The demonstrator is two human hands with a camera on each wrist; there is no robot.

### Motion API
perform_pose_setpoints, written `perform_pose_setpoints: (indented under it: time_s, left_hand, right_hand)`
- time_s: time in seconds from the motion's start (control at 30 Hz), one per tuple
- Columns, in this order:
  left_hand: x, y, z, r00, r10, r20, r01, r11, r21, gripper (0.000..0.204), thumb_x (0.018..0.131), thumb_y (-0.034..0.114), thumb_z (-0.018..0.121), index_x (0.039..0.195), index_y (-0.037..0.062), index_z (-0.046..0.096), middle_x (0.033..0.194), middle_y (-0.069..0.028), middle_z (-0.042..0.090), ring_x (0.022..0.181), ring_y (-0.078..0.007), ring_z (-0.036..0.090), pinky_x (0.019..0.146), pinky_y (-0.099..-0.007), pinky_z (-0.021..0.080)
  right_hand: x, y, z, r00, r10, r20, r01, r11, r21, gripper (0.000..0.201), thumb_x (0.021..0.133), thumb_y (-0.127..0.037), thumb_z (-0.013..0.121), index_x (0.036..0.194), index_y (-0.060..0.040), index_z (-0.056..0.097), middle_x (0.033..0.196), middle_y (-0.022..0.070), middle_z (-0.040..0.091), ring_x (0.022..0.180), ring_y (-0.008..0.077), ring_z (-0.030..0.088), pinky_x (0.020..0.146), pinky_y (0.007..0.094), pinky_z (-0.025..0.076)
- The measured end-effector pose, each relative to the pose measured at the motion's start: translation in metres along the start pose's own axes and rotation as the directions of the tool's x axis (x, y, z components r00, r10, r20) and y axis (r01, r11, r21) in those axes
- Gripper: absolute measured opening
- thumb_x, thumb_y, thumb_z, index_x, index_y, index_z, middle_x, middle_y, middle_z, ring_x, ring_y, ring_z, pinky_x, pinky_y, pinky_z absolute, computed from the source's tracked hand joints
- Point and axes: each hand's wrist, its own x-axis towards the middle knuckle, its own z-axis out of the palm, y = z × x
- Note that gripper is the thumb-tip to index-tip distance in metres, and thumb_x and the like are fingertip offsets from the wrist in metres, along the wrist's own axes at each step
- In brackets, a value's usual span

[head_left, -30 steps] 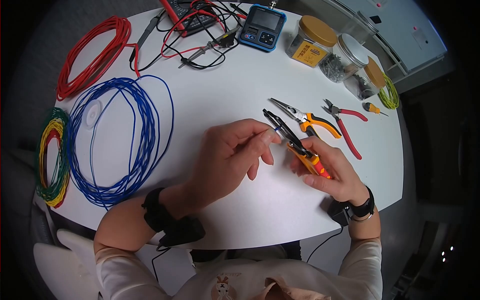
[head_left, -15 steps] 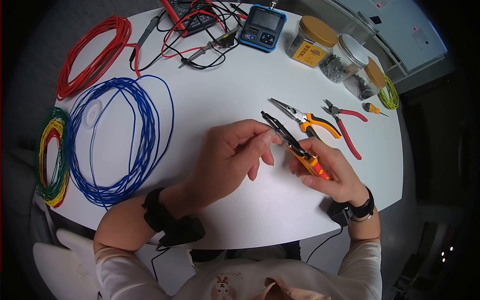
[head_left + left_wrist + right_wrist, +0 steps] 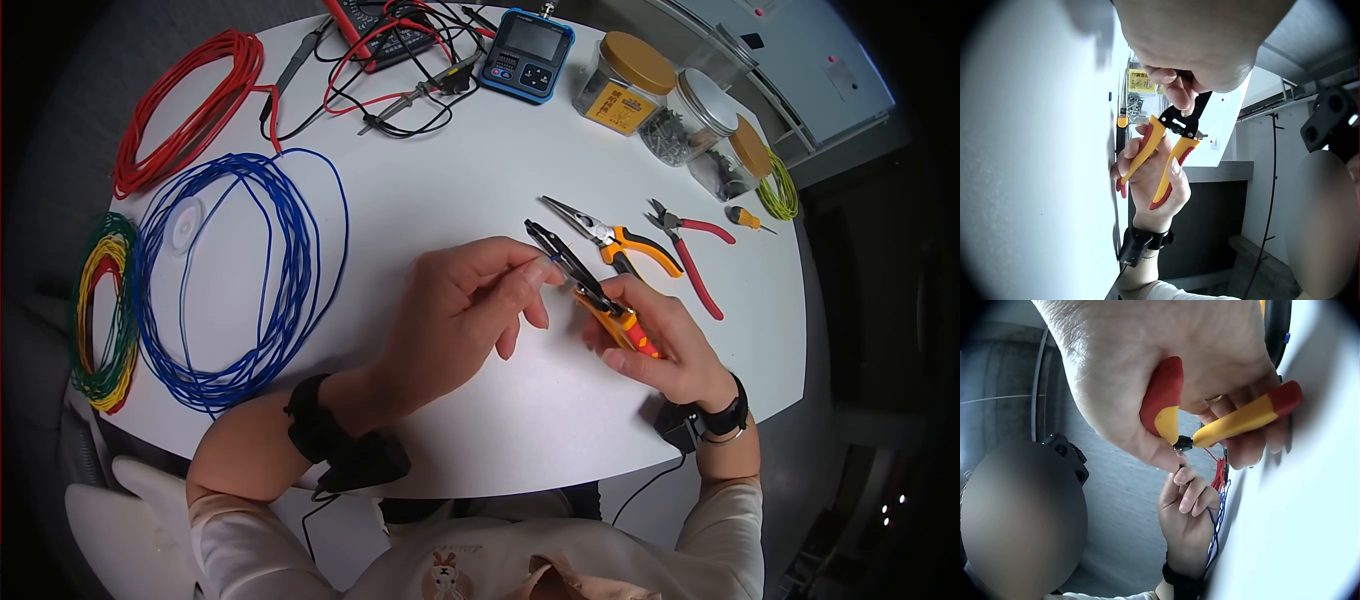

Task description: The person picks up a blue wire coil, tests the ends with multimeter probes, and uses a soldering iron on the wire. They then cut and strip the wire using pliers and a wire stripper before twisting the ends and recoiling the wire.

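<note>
My right hand (image 3: 680,345) grips a pair of wire strippers (image 3: 582,272) by its yellow and red handles. Their black head points up and left, toward the left hand's fingertips. With thumb and forefinger, my left hand (image 3: 450,310) pinches a short blue wire (image 3: 556,260) right at the stripper head. The fingers hide most of the wire. In the left wrist view, the strippers' handles (image 3: 1149,149) stand spread apart in the right hand. The right wrist view shows the left hand's fingertips (image 3: 1190,501) close to the tool's head.
Long-nose pliers (image 3: 640,245) and red-handled cutters (image 3: 690,250) lie beyond the right hand. Coils of blue wire (image 3: 290,260) and red wire (image 3: 235,90) lie left. A multimeter (image 3: 355,25), tester (image 3: 525,55) and jars (image 3: 620,85) stand at the back.
The wire strippers' head dipped slightly toward the left, then came back a little. Both hands stay in nearly the same place, with the same holds.
</note>
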Motion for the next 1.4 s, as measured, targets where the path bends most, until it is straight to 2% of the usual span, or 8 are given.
perform_pose_setpoints:
  time_s: [0.23, 0.43, 0.63, 0.73, 0.93, 1.03, 1.23, 1.4]
  left_hand:
    - [0.0001, -0.0012, 0.0003, 1.0, -0.004, -0.01, 0.004, 1.0, -0.003, 0.022, 0.094, 0.012, 0.046, 0.093, -0.0033, 0.061, 0.063, -0.0058, 0.058, 0.044, -0.004, 0.046, 0.043, -0.0169, 0.036]
    - [0.0006, -0.002, 0.0003, 1.0, -0.011, -0.012, 0.012, 1.0, 0.011, 0.022, 0.094, 0.013, 0.046, 0.094, -0.0031, 0.062, 0.063, -0.0053, 0.058, 0.044, -0.0042, 0.046, 0.043, -0.0171, 0.037]
    - [0.0009, -0.0014, -0.0001, 1.0, -0.015, -0.013, 0.015, 1.0, -0.014, 0.023, 0.095, 0.014, 0.046, 0.094, -0.0033, 0.061, 0.063, -0.0053, 0.058, 0.044, -0.0041, 0.046, 0.043, -0.0171, 0.036]
    - [0.0011, -0.0013, -0.0003, 0.999, -0.036, 0.0, 0.036, 0.999, -0.011, 0.024, 0.095, 0.015, 0.045, 0.095, -0.0031, 0.061, 0.064, -0.0048, 0.058, 0.044, -0.0043, 0.047, 0.042, -0.0168, 0.035]
    - [0.0014, 0.0023, -0.002, 0.991, -0.099, 0.084, 0.105, 0.992, -0.067, 0.028, 0.097, 0.019, 0.039, 0.096, -0.0009, 0.059, 0.061, -0.0015, 0.055, 0.044, -0.0037, 0.047, 0.041, -0.0153, 0.031]
    - [0.0013, 0.0022, -0.0022, 0.99, -0.098, 0.098, 0.105, 0.992, -0.069, 0.028, 0.098, 0.019, 0.038, 0.096, -0.0001, 0.058, 0.061, -0.0006, 0.053, 0.044, -0.0033, 0.047, 0.041, -0.015, 0.031]
    - [0.0013, 0.0037, -0.0022, 0.992, -0.085, 0.089, 0.092, 0.993, -0.073, 0.027, 0.098, 0.018, 0.038, 0.094, 0.0003, 0.057, 0.06, -0.0005, 0.053, 0.044, -0.0036, 0.047, 0.041, -0.0155, 0.031]
    - [0.0023, 0.0028, -0.0011, 0.99, -0.105, 0.092, 0.113, 0.99, -0.081, 0.026, 0.098, 0.017, 0.038, 0.092, 0.0005, 0.057, 0.058, 0.0002, 0.051, 0.042, -0.003, 0.042, 0.04, -0.0157, 0.03]
  right_hand:
    - [-0.0005, -0.0011, 0.0014, 0.999, 0.013, -0.03, -0.014, 0.999, -0.036, 0.036, 0.08, -0.015, 0.062, 0.109, -0.0012, 0.048, 0.08, 0.0042, 0.056, 0.068, 0.0125, 0.051, 0.066, 0.0241, 0.041]
    - [-0.0011, -0.0026, 0.0006, 0.998, 0.065, -0.023, -0.066, 0.995, -0.076, 0.033, 0.08, -0.013, 0.062, 0.108, -0.0011, 0.049, 0.078, 0.0042, 0.057, 0.069, 0.0124, 0.052, 0.067, 0.0239, 0.041]
    - [0.0006, 0.0, 0.0058, 0.999, 0.002, -0.046, 0.003, 0.994, 0.112, 0.033, 0.081, -0.012, 0.061, 0.109, -0.0005, 0.049, 0.087, 0.0059, 0.06, 0.076, 0.0126, 0.056, 0.072, 0.0241, 0.043]
    - [0.0013, 0.0003, 0.0036, 1.0, 0.001, -0.019, 0.001, 0.995, 0.103, 0.033, 0.081, -0.012, 0.061, 0.109, -0.0004, 0.049, 0.088, 0.0062, 0.06, 0.077, 0.0126, 0.055, 0.073, 0.0241, 0.043]
    - [-0.0002, -0.0011, 0.0009, 0.998, 0.061, -0.02, -0.062, 0.997, -0.037, 0.033, 0.08, -0.012, 0.062, 0.108, -0.0008, 0.049, 0.082, 0.0041, 0.058, 0.068, 0.0123, 0.051, 0.065, 0.0234, 0.041]
    - [-0.001, 0.0, 0.0015, 0.999, 0.044, -0.028, -0.046, 0.997, -0.065, 0.033, 0.08, -0.012, 0.062, 0.107, -0.0008, 0.049, 0.077, 0.003, 0.055, 0.064, 0.0114, 0.048, 0.061, 0.0232, 0.039]
    - [0.0019, 0.007, 0.0079, 0.994, -0.037, -0.099, 0.039, 0.999, 0.027, 0.035, 0.078, -0.012, 0.063, 0.108, -0.001, 0.048, 0.072, 0.0023, 0.052, 0.062, 0.0109, 0.046, 0.06, 0.0231, 0.038]
    - [-0.0008, 0.0029, 0.0029, 0.996, 0.047, -0.076, -0.052, 0.997, -0.062, 0.037, 0.077, -0.012, 0.064, 0.108, -0.0007, 0.048, 0.074, 0.0049, 0.054, 0.064, 0.0139, 0.051, 0.064, 0.0248, 0.041]
